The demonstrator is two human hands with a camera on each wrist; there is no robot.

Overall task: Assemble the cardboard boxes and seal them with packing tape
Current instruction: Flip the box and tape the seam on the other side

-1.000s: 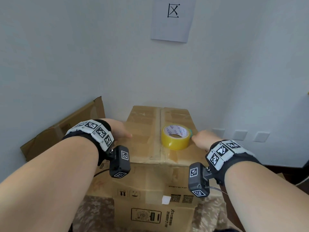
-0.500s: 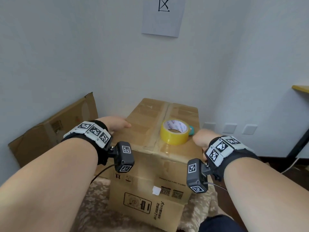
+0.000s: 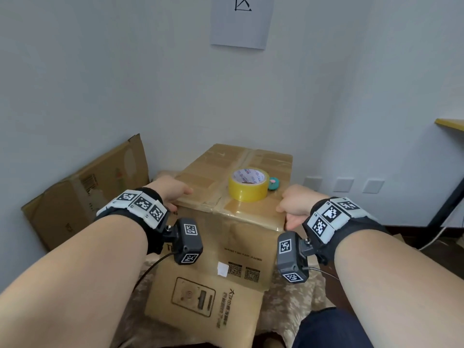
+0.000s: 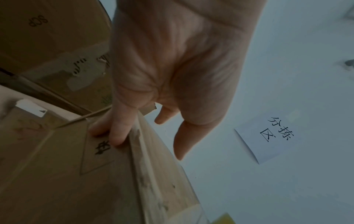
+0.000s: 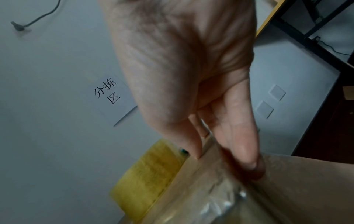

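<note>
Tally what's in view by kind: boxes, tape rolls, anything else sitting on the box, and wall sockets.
Assembled box: 1
Flattened box leaning on the wall: 1
Tape roll: 1
Small teal item behind the roll: 1
Wall sockets: 3
Total: 7

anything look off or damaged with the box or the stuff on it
The box is reused: old tape patches on top and a torn white label on the front. It sits skewed to the box under it. The tape roll and a teal item ride loose on top while both hands hold the box.
</note>
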